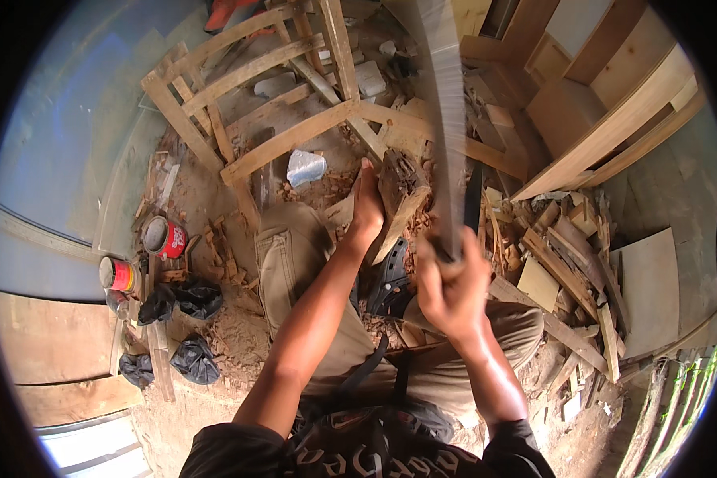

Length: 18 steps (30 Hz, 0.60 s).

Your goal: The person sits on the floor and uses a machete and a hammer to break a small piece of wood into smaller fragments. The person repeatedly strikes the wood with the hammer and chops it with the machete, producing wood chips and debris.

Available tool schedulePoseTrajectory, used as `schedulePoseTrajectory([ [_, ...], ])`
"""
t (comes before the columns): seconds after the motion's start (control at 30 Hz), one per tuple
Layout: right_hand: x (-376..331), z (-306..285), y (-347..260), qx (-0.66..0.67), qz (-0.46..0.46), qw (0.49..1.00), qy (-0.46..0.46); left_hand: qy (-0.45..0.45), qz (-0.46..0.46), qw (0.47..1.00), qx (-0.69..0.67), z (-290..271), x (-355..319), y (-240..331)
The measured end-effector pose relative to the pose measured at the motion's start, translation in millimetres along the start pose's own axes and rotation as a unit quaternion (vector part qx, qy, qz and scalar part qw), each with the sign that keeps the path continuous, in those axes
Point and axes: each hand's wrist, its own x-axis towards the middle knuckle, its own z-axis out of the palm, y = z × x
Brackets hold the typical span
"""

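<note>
My right hand (456,283) is wrapped round the handle of a machete (452,151), whose long blade points up and away, smeared by motion. To its left, my left hand (366,203) grips the side of a rough piece of wood (400,199) that stands tilted between my knees. The wood is dark and split at its top, with a paler cut face toward the right. The blade is apart from the wood, just to its right. A black clog (390,280) on my foot shows below the wood.
A wooden frame (287,143) lies ahead, near a pale blue lump (305,168). Wood scraps (570,255) pile up at the right beside a wooden cabinet (566,103). Red cans (165,237) and black plastic bags (195,358) stand at the left. Chips cover the ground.
</note>
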Motion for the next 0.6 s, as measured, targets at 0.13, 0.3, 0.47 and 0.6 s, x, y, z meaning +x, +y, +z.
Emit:
schedulePoseTrajectory([
  [0.13, 1, 6, 9, -0.033, 0.135, 0.987, -0.085, 0.001, -0.056, 0.998, 0.007, -4, -8, 7],
  [0.3, -4, 4, 32, 0.142, 0.188, 0.964, -0.126, -0.023, -0.043, 0.999, 0.016, -11, -6, 0],
  [0.47, 4, -7, 29, 0.375, 0.283, 0.856, -0.218, -0.028, -0.038, 0.998, -0.049, -8, -4, 2],
  [0.6, 5, -10, 28, 0.409, 0.314, 0.826, -0.228, -0.027, -0.050, 0.996, -0.076, -9, -2, 2],
])
